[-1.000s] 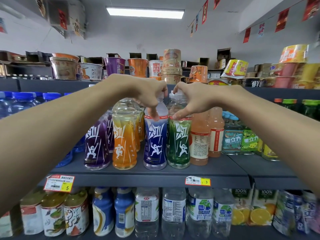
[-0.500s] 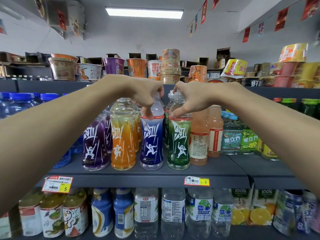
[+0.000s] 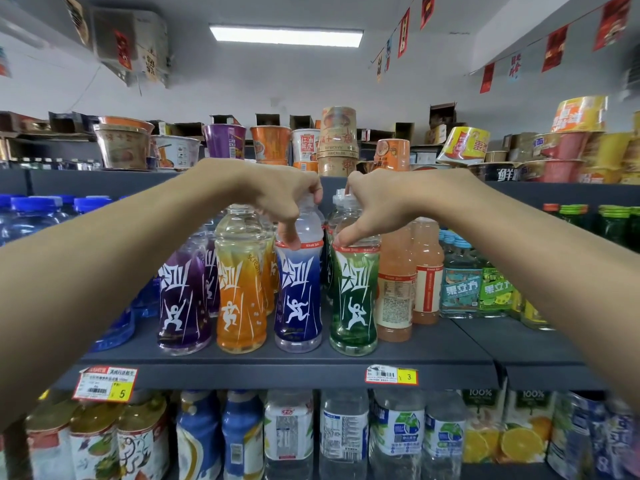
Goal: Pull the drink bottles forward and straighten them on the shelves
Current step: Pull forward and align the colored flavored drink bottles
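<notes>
Both forearms are stretched forward and brought together at the middle of the shelf (image 3: 433, 355). The left grip (image 3: 277, 199) is curled round the neck of the blue bottle (image 3: 298, 296), with the fingers hooked over the cap and the thumb pointed down and pressed on the shoulder at the label's red band. The right grip (image 3: 384, 206) is closed likewise on the neck of the green bottle (image 3: 353, 303), with the thumb laid on its shoulder. Both bottles are stood upright, just beside each other near the shelf's front edge, in line with the orange bottle (image 3: 240, 292) and the purple bottle (image 3: 181, 299) to the left.
</notes>
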A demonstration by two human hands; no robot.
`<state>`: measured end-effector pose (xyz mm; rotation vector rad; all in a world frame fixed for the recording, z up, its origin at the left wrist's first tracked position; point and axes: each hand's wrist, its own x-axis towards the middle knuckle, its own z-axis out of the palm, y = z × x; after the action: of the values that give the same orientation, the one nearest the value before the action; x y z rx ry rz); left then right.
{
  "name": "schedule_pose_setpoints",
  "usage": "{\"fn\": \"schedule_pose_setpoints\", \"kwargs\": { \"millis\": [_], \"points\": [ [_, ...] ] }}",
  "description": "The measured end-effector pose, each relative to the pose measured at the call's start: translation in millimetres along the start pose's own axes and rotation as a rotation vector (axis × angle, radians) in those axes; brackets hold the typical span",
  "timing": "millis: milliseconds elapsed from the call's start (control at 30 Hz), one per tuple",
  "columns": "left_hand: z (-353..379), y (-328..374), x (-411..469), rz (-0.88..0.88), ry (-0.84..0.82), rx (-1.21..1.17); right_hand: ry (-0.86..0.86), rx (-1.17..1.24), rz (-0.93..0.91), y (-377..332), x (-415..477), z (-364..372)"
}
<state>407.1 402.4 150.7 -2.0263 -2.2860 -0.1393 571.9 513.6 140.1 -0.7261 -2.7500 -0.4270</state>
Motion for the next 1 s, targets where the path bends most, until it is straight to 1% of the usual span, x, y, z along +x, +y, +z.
{"fn": "schedule_pose_setpoints", "kwargs": {
  "millis": [500,700,800,900,1000],
  "points": [
    [-0.6,-0.3,-2.1,-0.016,0.009,0.007,0.045,0.025,-0.068,2.7,-0.1,7.1],
    [-6.9,0.3,-1.5,-0.039,-0.064,0.048,0.031,-0.010,-0.069,10.9,3.0,3.4],
    [-15.4,2.1,-3.9,0.017,-0.057,0.015,0.042,0.113,-0.074,16.2,5.8,0.6],
    [-24.3,4.9,-4.2,0.098,-0.008,-0.089,0.054,0.284,-0.068,21.3,9.1,-4.7],
    [-32.3,1.0,3.0,0.105,0.015,-0.190,0.125,0.430,-0.031,30.1,18.9,-5.0]
  ]
}}
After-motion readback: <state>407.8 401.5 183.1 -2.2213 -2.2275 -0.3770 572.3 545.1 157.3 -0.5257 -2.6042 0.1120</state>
